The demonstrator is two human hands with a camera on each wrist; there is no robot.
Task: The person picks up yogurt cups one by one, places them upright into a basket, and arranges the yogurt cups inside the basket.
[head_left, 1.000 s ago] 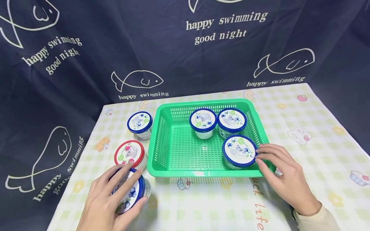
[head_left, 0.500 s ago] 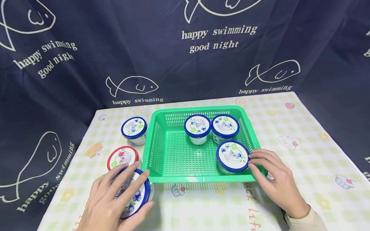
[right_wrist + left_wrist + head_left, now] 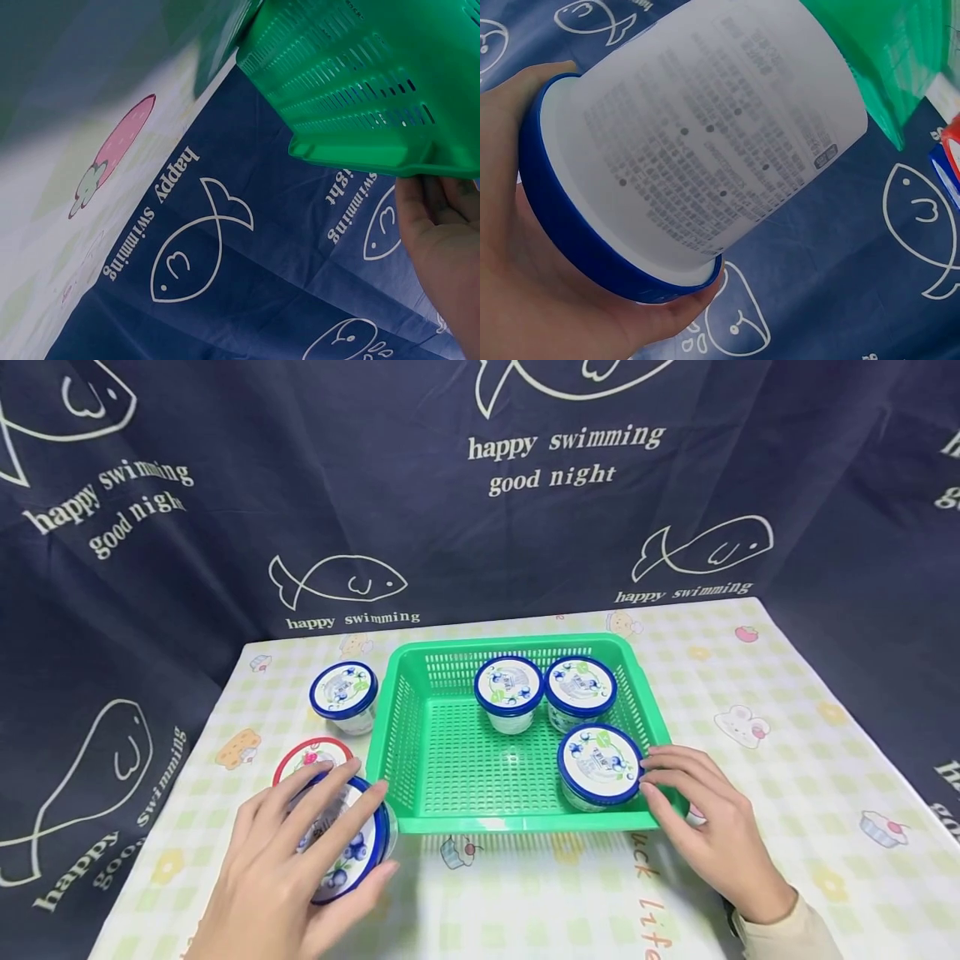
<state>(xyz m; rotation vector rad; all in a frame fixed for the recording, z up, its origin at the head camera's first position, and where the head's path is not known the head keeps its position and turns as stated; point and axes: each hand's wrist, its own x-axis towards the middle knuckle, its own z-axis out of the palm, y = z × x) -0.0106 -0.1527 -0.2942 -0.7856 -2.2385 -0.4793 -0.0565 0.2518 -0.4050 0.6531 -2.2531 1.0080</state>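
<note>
Currently left hand is gripping a blue-lidded cup, fingers curled over its lid, just off the near-left corner of the green basket; the cup is tilting, white side showing in the wrist view. Right hand is resting at the basket's near-right corner, fingers touching the rim and the blue-lidded cup inside. Hands are sitting well apart. A red-lidded cup is lying just behind the held one.
</note>
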